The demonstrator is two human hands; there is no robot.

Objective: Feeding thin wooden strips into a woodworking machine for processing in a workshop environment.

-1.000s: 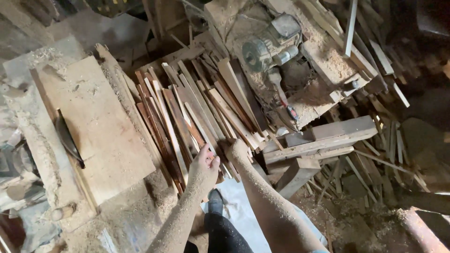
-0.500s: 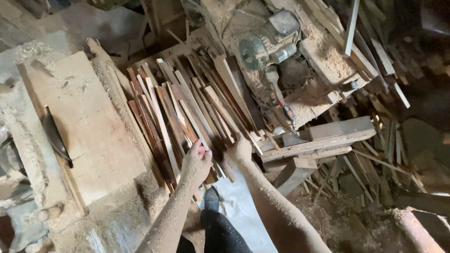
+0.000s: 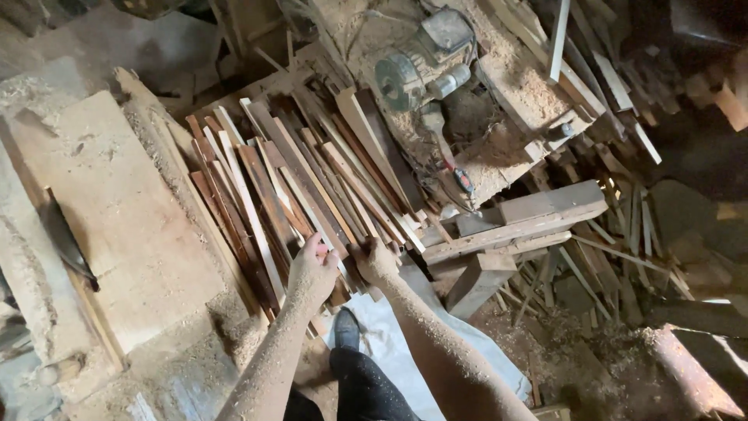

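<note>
Where both hands (image 3: 343, 265) grip: near ends of wood strips (image 3: 312, 179), w/ saw table (image 3: 117, 226) left.

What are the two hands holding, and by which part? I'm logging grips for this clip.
Both the left hand and the right hand grip the near ends of thin wooden slats in the leaning stack.

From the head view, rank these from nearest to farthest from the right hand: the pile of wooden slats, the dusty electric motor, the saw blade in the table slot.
1. Pile of wooden slats: the right hand grips its near ends.
2. Electric motor: up beyond the slats, slightly right.
3. Saw blade: far left, in the sawdust-covered table.
</note>
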